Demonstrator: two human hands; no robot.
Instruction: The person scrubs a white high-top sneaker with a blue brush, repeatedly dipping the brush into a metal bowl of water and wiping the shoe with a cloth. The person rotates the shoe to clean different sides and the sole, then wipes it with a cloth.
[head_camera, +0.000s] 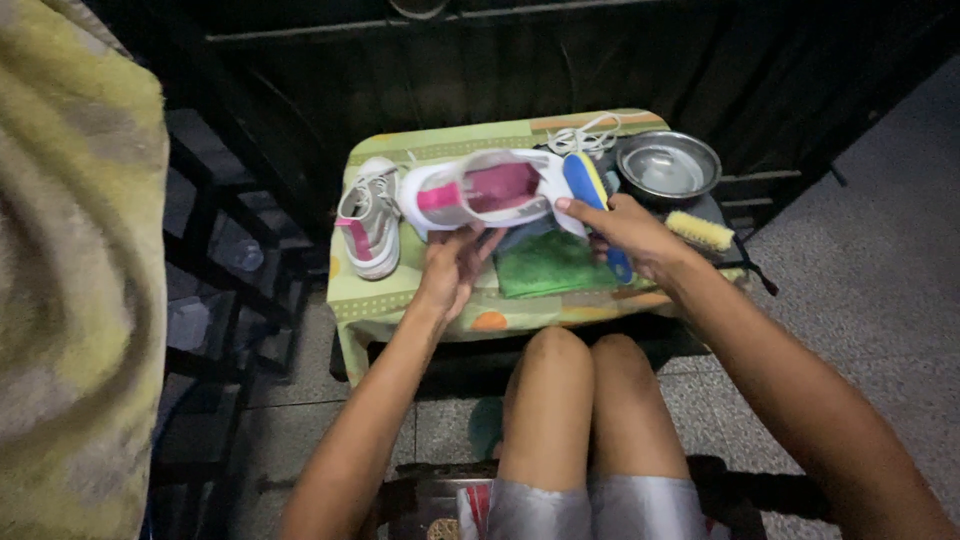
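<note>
White and pink, the shoe (487, 190) lies on its side above the table (400, 300), blurred, its opening turned up toward me. My left hand (452, 265) grasps it from beneath, fingers curled under the sole side; the shoe hides my fingertips. My right hand (625, 232) is clenched around a blue insole (590, 195) with a yellow edge, thumb pressed at the shoe's heel end. The insole's lower tip pokes out below my palm; the middle of it is covered by my hand.

A second shoe (369, 217) sits upright on the left of the table, just beside the first. A green cloth (548, 263) lies under my hands, partly hidden. A loose white lace (583, 135) rests behind the shoe, next to a metal bowl (668, 166). A brush (700, 231) shows just past my right wrist, its handle end cut off by my arm. My knees (585, 370) are below the table edge. A yellowish towel (70, 270) fills the left edge, out of focus.
</note>
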